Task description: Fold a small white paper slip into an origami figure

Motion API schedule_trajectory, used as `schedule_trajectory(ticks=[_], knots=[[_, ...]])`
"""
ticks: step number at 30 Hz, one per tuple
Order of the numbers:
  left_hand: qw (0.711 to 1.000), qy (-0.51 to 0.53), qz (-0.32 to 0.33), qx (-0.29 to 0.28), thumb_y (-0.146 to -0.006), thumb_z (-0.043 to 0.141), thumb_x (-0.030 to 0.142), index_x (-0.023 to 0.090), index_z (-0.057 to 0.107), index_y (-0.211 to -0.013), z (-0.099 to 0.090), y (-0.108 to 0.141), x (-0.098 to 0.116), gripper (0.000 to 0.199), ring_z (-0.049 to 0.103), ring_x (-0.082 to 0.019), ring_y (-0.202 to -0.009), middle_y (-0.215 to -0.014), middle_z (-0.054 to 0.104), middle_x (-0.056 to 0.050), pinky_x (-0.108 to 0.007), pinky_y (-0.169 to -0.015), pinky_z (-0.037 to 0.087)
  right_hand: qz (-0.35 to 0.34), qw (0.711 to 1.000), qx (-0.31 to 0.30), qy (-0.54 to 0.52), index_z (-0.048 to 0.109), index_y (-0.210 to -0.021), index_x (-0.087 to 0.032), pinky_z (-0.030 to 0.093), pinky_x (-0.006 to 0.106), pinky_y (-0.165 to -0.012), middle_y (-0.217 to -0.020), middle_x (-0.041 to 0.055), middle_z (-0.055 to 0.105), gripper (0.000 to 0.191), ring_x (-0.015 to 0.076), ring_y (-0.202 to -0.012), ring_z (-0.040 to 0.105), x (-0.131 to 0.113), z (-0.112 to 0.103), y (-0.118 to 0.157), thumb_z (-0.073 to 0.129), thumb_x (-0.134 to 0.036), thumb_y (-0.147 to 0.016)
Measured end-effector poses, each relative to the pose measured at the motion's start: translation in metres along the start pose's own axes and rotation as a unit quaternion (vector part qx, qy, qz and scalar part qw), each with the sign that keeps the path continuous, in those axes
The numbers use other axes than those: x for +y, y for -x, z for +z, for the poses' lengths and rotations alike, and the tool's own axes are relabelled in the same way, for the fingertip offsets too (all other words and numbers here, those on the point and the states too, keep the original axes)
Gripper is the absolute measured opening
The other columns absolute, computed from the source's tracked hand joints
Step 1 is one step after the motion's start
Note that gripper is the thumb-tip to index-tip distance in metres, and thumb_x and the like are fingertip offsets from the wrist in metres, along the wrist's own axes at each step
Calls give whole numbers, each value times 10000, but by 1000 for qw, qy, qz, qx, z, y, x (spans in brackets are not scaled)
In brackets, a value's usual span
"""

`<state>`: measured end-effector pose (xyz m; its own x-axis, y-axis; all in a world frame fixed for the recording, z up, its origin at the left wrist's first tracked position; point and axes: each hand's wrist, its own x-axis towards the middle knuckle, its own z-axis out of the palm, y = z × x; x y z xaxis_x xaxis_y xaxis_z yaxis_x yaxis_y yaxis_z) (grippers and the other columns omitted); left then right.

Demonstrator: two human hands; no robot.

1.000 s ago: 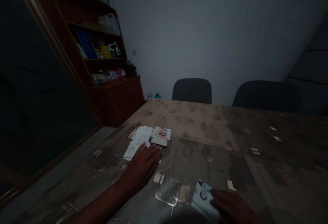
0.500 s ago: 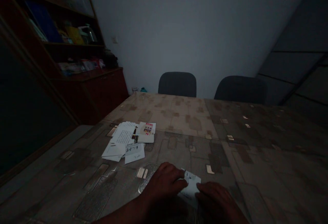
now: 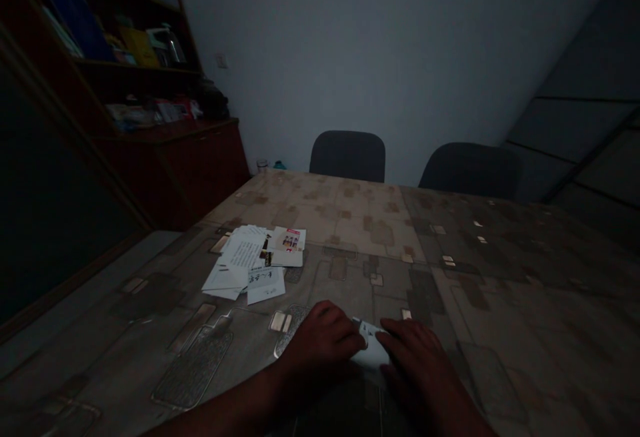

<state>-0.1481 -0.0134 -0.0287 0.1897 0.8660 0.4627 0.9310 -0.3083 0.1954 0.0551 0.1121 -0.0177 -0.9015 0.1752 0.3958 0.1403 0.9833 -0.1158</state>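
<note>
A small white printed card (image 3: 371, 355) lies between my two hands near the front of the table; its dark marks run along the upper part. My left hand (image 3: 325, 337) is closed on the card's left side, thumb and fingers bent over it. From the other side my right hand (image 3: 413, 353) grips the right part, its fingers covering the upper right corner. Both hands hide the card's side edges. Farther left on the table rests a loose pile of white printed cards (image 3: 240, 257), one with a red band and a small picture on top.
A patterned cloth covers the table (image 3: 370, 230). Two dark chairs (image 3: 347, 155) stand at its far side against a pale wall. To the left, a reddish wooden cabinet (image 3: 200, 163) holds folders, a kettle (image 3: 173, 47) and packages. The room is dim.
My right hand has moved up and inward over the card, covering more of its right side. My left hand keeps its hold. The view has tilted slightly downward.
</note>
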Motion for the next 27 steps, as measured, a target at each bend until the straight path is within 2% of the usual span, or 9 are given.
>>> schedule_trajectory(ticks=[3, 5, 7, 10, 13, 16, 19, 22, 27], knots=[[1000, -8, -12, -9, -889, 624, 398, 210, 614, -940, -3, -1, 2, 195, 565, -193, -829, -863, 686, -9, -364, -806, 347, -24, 1000, 6, 9, 601, -1176, -187, 543, 433, -837, -1153, 124, 666, 320, 261, -1006, 625, 1, -2, 0, 597, -234, -860], [1000, 4, -19, -18, -876, 611, 475, 215, 618, -977, -7, -1, 5, 279, 576, -206, -866, -893, 693, -21, -379, -840, 361, -40, 999, 16, 23, 604, -1182, -177, 561, 399, -795, -1132, 123, 678, 334, 259, -990, 636, 2, -2, 0, 602, -254, -856], [999, 15, -42, -19, -814, 617, 597, 210, 600, -1088, -14, -1, 7, 474, 570, -243, -980, -1083, 679, -63, -428, -919, 356, -62, 997, 33, 32, 606, -1187, -181, 571, 380, -771, -1119, 117, 688, 342, 254, -968, 649, 4, 1, 1, 594, -268, -857], [992, 18, -118, -45, -771, 642, 631, 194, 505, -1266, -21, -2, 8, 674, 472, -313, -1205, -1345, 542, -129, -542, -1067, 243, -79, 994, 53, 45, 612, -1185, -195, 582, 377, -752, -1094, 106, 706, 335, 256, -943, 667, 6, 4, 3, 577, -305, -871], [979, 48, -189, -58, -680, 736, 618, 192, 493, -1264, -20, -2, 5, 763, 371, -350, -1306, -1423, 449, -153, -588, -1099, 193, -73, 995, 55, 45, 619, -1168, -223, 591, 377, -736, -1078, 90, 716, 314, 256, -922, 683, 6, 5, 3, 564, -337, -881], [970, 100, -213, -56, -613, 828, 525, 216, 549, -1127, -12, -1, 3, 661, 350, -337, -1321, -1410, 447, -124, -579, -1106, 189, -52, 996, 58, 35, 586, -1214, -223, 598, 375, -734, -1107, 90, 709, 350, 257, -954, 682, 5, 3, 3, 548, -356, -892], [971, 136, -190, -58, -678, 815, 450, 230, 560, -1049, -9, 1, 5, 501, 343, -303, -1329, -1403, 454, -95, -563, -1121, 147, -38, 997, 68, 25, 554, -1245, -201, 601, 371, -729, -1117, 95, 708, 386, 256, -974, 678, 5, 3, 4, 536, -375, -901], [970, 146, -183, -58, -742, 774, 416, 234, 560, -1058, -14, 1, 8, 423, 353, -288, -1320, -1390, 468, -86, -548, -1126, 135, -37, 996, 73, 42, 548, -1269, -189, 593, 400, -743, -1177, 116, 685, 435, 278, -1013, 665, 8, 6, 5, 566, -376, -877], [966, 120, -229, -13, -800, 689, 274, 212, 552, -1123, -29, -4, 4, 356, 469, -267, -1171, -1223, 560, -81, -460, -1022, 341, -54, 997, 48, 30, 609, -1188, -231, 575, 425, -781, -1167, 99, 689, 380, 269, -987, 665, 6, 8, 5, 659, -313, -820]])
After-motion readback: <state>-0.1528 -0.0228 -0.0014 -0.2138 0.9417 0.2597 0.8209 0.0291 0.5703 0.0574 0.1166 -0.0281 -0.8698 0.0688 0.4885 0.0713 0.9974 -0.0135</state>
